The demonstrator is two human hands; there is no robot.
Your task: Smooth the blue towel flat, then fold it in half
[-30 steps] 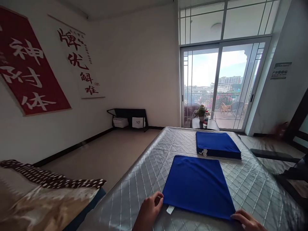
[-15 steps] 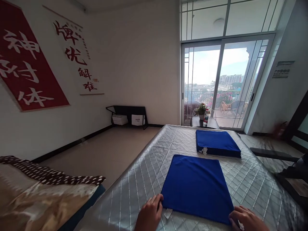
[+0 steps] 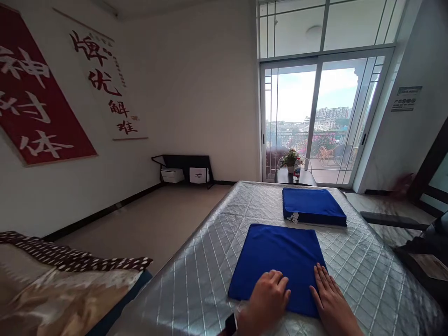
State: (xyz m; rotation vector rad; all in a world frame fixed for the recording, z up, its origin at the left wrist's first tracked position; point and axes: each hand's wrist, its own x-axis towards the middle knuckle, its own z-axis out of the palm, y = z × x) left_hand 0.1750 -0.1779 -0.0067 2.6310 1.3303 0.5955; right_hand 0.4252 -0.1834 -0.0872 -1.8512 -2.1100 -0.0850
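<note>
A square blue cloth [image 3: 276, 252] lies spread on the silver quilted table cover [image 3: 196, 280]. Over its near part is my left hand [image 3: 268, 296], knuckles up, fingers bent and thumb held apart; nothing shows in its grasp. My right hand [image 3: 331, 298] rests flat along the cloth's right edge, fingers straight and thumb out to the side. Slight creases run across the far right part of the cloth. Beyond it sits a neat stack of blue cloths [image 3: 313, 205], with white tags at its front left corner.
Behind the table's far end, a small dark table [image 3: 287, 177] holds a potted plant [image 3: 290, 158] and a bottle [image 3: 297, 170]. Patterned fabric [image 3: 70, 289] lies at the lower left. A black rack [image 3: 185, 163] with white boxes stands against the wall, left of glass sliding doors [image 3: 318, 121].
My left hand has moved right from the cloth's near left corner onto its surface. My right hand has left the near right corner and now lies flat on the right edge.
</note>
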